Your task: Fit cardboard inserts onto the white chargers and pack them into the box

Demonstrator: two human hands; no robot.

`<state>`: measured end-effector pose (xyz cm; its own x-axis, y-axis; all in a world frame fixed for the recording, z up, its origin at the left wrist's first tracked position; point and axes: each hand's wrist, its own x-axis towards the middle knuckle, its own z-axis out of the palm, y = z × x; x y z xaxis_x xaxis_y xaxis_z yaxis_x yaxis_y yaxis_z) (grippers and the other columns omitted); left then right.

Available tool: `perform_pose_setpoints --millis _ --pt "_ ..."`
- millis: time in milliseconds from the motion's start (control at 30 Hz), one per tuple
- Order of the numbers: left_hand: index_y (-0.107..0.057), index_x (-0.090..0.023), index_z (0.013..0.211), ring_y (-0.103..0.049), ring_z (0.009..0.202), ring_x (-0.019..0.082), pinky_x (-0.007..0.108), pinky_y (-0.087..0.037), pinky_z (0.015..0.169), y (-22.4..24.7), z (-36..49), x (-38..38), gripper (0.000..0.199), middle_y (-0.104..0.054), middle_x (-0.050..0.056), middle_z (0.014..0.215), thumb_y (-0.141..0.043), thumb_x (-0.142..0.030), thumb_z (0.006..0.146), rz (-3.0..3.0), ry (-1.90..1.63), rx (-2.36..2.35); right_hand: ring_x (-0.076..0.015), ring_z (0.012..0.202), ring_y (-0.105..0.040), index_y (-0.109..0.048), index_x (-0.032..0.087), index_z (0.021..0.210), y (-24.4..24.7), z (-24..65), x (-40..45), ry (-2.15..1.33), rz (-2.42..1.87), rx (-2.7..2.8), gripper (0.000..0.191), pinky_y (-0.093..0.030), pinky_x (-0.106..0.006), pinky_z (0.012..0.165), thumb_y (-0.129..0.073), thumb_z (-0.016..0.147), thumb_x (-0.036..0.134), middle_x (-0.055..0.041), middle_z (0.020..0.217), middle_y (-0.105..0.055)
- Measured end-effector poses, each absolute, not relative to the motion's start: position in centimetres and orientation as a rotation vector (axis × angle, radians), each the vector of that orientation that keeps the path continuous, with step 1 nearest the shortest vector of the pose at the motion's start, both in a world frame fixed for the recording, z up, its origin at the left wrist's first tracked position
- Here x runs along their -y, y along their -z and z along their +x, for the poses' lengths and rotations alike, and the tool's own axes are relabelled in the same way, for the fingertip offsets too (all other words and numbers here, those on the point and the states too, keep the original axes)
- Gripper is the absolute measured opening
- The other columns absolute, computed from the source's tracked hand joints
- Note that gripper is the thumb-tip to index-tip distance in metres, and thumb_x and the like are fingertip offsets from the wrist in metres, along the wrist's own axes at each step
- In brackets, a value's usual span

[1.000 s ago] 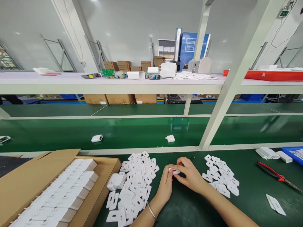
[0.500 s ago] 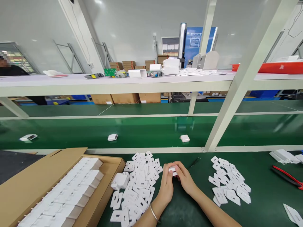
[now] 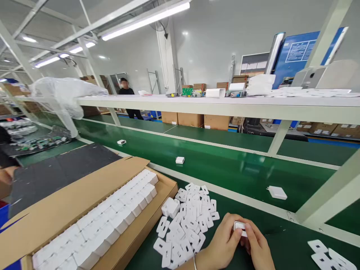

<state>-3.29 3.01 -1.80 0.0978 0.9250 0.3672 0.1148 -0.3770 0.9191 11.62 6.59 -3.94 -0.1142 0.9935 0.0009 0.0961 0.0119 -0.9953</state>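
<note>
A small white plastic piece with a dark slot (image 3: pixel 240 228) is held between both hands, low and right of centre. My left hand (image 3: pixel 226 240) wraps its fingers round the far left side of the piece. The fingers and thumb of my right hand (image 3: pixel 255 243) close on its right side. Beside my left hand lies a heap of flat white plates with slots (image 3: pixel 187 225). Two or so white blocks (image 3: pixel 170 207) rest against the heap's left edge. The underside of the held piece is hidden by the fingers.
An open cardboard box (image 3: pixel 165 180) with rows of white blocks stands at the left. More white plates (image 3: pixel 323 255) lie at the lower right. White adapters (image 3: pixel 180 160) sit on the green belt (image 3: pixel 219 168). A shelf (image 3: pixel 197 107) crosses above; a person (image 3: pixel 125 90) is beyond it.
The view has turned left, bringing in more of the box, ceiling lights and plastic sheeting. Both hands still hold the white piece, which appears lower and farther right.
</note>
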Motion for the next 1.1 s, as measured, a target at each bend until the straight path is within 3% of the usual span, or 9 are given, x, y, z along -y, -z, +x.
perform_pose_setpoints --millis 233,367,700,967,1100 --pt "-0.065 -0.016 0.117 -0.061 0.071 0.018 0.032 -0.05 0.074 1.9 -2.9 -3.4 0.046 -0.064 0.005 0.086 -0.041 -0.055 0.107 1.479 -1.373 -0.928 -0.0177 0.05 -0.046 -0.071 0.02 0.09 2.1 11.2 -5.7 -1.213 -1.241 1.473 0.075 -0.038 -0.03 0.045 -0.042 0.084 0.09 -0.0008 0.055 -0.053" --pt "-0.065 -0.016 0.109 -0.058 0.067 0.017 0.03 -0.047 0.069 1.7 -2.7 -3.6 0.048 -0.058 0.001 0.074 -0.039 -0.057 0.108 1.387 -1.399 -0.905 -0.0174 0.05 -0.046 -0.07 0.021 0.093 1.9 11.2 -5.8 -1.205 -1.214 1.536 0.073 -0.039 -0.029 0.046 -0.043 0.086 0.088 -0.0001 0.056 -0.053" --pt "-0.067 -0.016 0.11 -0.056 0.069 0.018 0.031 -0.047 0.07 1.0 -2.8 -3.2 0.056 -0.056 0.002 0.077 -0.037 -0.063 0.106 1.315 -1.403 -0.871 -0.0177 0.053 -0.048 -0.072 0.02 0.104 1.9 11.4 -6.0 -1.278 -1.218 1.538 0.076 -0.039 -0.029 0.048 -0.049 0.081 0.088 -0.0004 0.06 -0.054" --pt "-0.071 -0.016 0.106 -0.059 0.067 0.018 0.032 -0.05 0.07 1.5 -2.8 -3.8 0.051 -0.06 0.003 0.079 -0.043 -0.058 0.106 1.344 -1.429 -0.947 -0.0172 0.054 -0.047 -0.069 0.021 0.103 2.0 11.3 -5.8 -1.25 -1.192 1.541 0.068 -0.04 -0.028 0.049 -0.05 0.085 0.083 -0.0001 0.061 -0.055" --pt "-0.073 -0.017 0.107 -0.061 0.07 0.018 0.033 -0.052 0.071 1.4 -2.9 -3.6 0.049 -0.064 0.007 0.091 -0.043 -0.056 0.106 1.359 -1.422 -0.948 -0.0173 0.053 -0.048 -0.068 0.021 0.1 2.1 11.4 -5.7 -1.227 -1.182 1.544 0.065 -0.04 -0.029 0.049 -0.047 0.089 0.081 -0.0002 0.061 -0.055"
